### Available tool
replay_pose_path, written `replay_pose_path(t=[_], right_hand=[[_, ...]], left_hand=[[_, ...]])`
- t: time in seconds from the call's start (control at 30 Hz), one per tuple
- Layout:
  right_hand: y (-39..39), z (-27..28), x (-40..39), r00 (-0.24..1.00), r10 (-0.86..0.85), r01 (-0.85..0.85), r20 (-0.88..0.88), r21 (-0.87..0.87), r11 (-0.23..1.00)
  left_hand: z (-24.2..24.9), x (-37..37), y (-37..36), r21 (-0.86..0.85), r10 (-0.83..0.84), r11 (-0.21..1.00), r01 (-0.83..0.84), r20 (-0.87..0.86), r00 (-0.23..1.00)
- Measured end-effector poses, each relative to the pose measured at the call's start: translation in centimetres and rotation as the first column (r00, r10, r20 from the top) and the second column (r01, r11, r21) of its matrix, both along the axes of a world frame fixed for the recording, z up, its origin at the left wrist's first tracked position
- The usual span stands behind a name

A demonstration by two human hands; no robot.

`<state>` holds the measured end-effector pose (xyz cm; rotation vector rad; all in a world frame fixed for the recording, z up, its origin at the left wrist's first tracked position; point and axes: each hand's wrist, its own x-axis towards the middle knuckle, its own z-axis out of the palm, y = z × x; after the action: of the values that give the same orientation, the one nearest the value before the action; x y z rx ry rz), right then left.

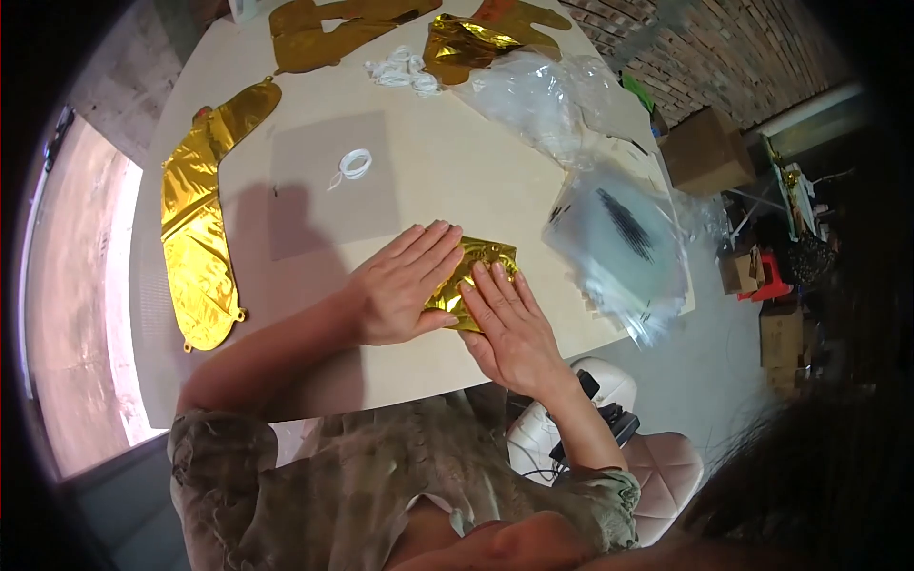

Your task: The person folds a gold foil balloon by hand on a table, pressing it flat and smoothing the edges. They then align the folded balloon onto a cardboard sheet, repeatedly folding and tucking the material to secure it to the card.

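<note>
A folded gold foil balloon [489, 253] lies on the table near its front edge, partly covered by both hands. My left hand [405, 285] rests flat across its left side, fingers stretched out and close together. On the right side of the foil, my right hand [514, 328] lies palm down with straight fingers. Neither hand is wrapped around anything. Beyond them, a small coil of white ribbon [356, 164] sits on a flat clear plastic sheet or bag [328, 209]. To the left stretches a flat, unfolded gold foil balloon [198, 252] with a bend near its top.
A stack of clear plastic bags [619, 228] with dark markings is on the right of the table [457, 181]. Crumpled clear plastic [543, 100], white ribbon coils [402, 70] and more gold foil balloons [333, 36] are at the back. Chairs [657, 471] stand at the near right.
</note>
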<state>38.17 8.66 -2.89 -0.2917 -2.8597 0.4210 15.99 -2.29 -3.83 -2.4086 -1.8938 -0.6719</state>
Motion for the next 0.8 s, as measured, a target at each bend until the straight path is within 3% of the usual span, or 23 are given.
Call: replay_pose_path(t=[0.2,0.27,0.3,0.33,0.4,0.43,0.53,0.7,0.8], right_hand=[[0.0,0.1,0.1,1.0,0.009,-0.008,0.018,-0.056,0.998],[0.0,0.2,-0.2,0.999,-0.007,0.009,0.049,-0.038,0.999],[0.0,0.4,-0.2,0.999,-0.009,0.011,0.054,-0.038,0.999],[0.0,0.2,-0.2,0.999,0.008,-0.006,0.043,-0.042,0.999],[0.0,-0.1,-0.1,0.999,-0.008,0.01,0.047,-0.023,1.0],[0.1,-0.1,-0.1,0.999,0.001,-0.001,0.043,-0.022,1.0],[0.2,-0.3,-0.1,1.0,0.012,-0.013,0.009,0.02,1.0],[0.2,-0.1,-0.2,1.0,0.012,-0.012,-0.01,0.012,1.0],[0.5,0.5,0.7,1.0,-0.013,0.012,-0.016,-0.102,0.995]], left_hand=[[-0.6,-0.9,0.5,0.091,-0.015,0.996,0.008,0.073,0.997],[-1.0,-2.6,0.9,0.02,0.012,0.999,-0.025,0.5,0.866],[1.0,-2.3,0.7,-0.057,0.189,0.981,-0.187,0.529,0.828],[2.6,-2.1,0.3,-0.058,0.204,0.977,-0.204,0.518,0.83],[4.6,-1.2,-0.6,-0.191,0.05,0.981,-0.04,0.051,0.997],[3.7,0.0,-1.7,0.006,-0.153,0.988,0.153,-0.014,0.988],[1.1,3.1,-3.3,-0.036,-0.165,0.985,0.168,0.087,0.983],[-0.6,2.7,-2.9,-0.12,-0.046,0.991,0.054,0.069,0.997],[-0.5,2.9,-3.0,-0.114,-0.065,0.991,0.072,0.066,0.996]])
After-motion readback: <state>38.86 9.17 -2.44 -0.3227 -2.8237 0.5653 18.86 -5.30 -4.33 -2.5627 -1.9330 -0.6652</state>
